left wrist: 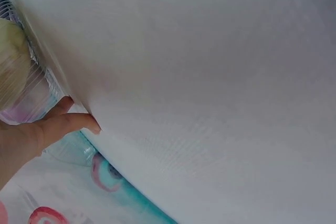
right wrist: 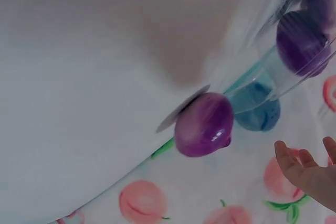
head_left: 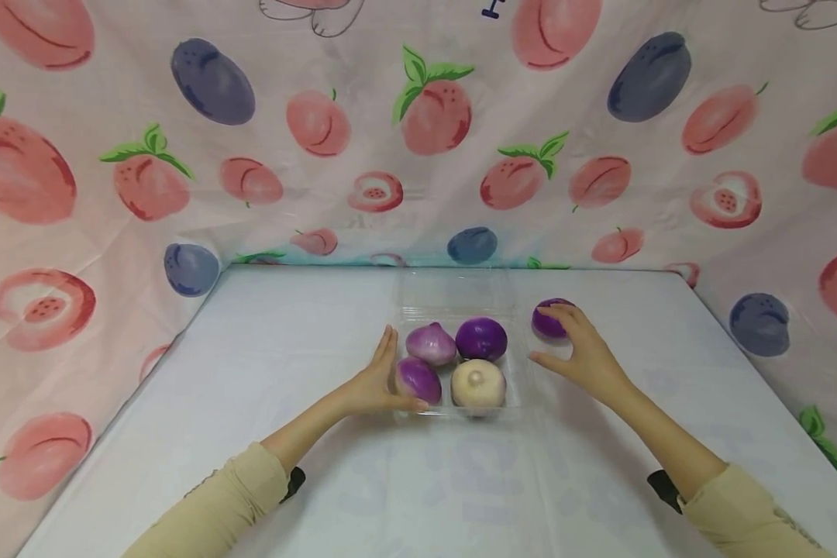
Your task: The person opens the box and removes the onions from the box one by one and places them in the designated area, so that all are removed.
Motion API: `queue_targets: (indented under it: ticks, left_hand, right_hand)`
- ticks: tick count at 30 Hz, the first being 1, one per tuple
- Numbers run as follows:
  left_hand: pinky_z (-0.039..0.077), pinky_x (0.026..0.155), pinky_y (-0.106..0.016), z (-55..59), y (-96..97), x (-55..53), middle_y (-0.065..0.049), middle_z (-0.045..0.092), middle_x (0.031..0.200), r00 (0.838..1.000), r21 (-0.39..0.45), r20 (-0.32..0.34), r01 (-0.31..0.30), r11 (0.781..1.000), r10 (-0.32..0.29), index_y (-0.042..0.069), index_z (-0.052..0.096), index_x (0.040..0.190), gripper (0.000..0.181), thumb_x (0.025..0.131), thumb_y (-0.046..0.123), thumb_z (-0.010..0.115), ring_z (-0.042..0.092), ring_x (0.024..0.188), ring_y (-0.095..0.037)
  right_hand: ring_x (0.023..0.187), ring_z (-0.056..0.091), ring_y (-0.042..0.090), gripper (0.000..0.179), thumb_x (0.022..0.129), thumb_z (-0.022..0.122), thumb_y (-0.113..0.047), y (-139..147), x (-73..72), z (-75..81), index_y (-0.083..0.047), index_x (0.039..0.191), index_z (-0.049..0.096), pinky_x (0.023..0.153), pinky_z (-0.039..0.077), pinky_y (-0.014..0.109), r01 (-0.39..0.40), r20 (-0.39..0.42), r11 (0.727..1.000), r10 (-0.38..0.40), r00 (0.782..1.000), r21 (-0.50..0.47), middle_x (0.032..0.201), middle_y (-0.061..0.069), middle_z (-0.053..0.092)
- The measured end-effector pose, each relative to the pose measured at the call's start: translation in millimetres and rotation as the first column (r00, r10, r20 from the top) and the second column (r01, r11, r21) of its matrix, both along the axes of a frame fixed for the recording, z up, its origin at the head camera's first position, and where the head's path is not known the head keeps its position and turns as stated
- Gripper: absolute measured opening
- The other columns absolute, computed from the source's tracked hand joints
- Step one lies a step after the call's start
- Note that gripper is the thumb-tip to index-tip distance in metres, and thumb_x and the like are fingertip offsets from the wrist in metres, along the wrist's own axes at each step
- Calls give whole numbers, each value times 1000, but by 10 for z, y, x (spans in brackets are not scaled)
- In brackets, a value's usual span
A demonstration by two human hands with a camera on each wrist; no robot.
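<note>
A clear plastic box (head_left: 519, 387) with its lid (head_left: 453, 288) folded back stands mid-table. Inside lie purple onions, among them one at back right (head_left: 481, 339) and one at front left (head_left: 418, 380), plus a cream-coloured onion (head_left: 478, 385) at front right. My left hand (head_left: 373, 386) rests along the box's left side, fingers straight, thumb at its front edge. Right of the box, another purple onion (head_left: 549, 320) lies on the table. My right hand (head_left: 586, 356) hovers near it with fingers and thumb spread; the right wrist view shows a gap between hand and onion (right wrist: 203, 125).
The white table (head_left: 286, 325) extends around the box on both sides and in front. A fruit-printed cloth (head_left: 363, 101) hangs behind the table and along its sides.
</note>
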State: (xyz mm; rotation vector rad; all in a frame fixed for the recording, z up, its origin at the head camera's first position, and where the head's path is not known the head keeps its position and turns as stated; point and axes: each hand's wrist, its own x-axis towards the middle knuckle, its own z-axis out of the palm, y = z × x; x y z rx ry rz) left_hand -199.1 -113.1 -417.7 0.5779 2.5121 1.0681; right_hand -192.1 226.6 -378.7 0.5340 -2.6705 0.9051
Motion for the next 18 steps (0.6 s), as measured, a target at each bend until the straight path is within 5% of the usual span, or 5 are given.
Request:
queue_targets:
  ticks: [9, 18]
  left_hand:
    - [12, 118, -48, 23, 18, -9, -12, -25, 155, 1000, -5, -8, -3, 1000, 3, 2, -16, 147, 134, 68, 53, 79, -13, 145, -29]
    - [12, 117, -49, 5, 15, 10, -14, -25, 155, 1000, 15, -9, -3, 1000, 3, 0, -15, 147, 133, 68, 52, 79, -12, 145, -31]
  right_hand:
    - [120, 46, 39, 63, 78, 77, -15, -223, 146, -10, 0, 132, 47, 94, 47, 54, -118, 74, 993, 119, 990, -9, 134, 22, 43]
    - [119, 49, 37, 59, 80, 75, -18, -336, 202, -33, -3, 131, 49, 95, 46, 55, -182, 98, 983, 180, 979, 13, 132, 17, 47]
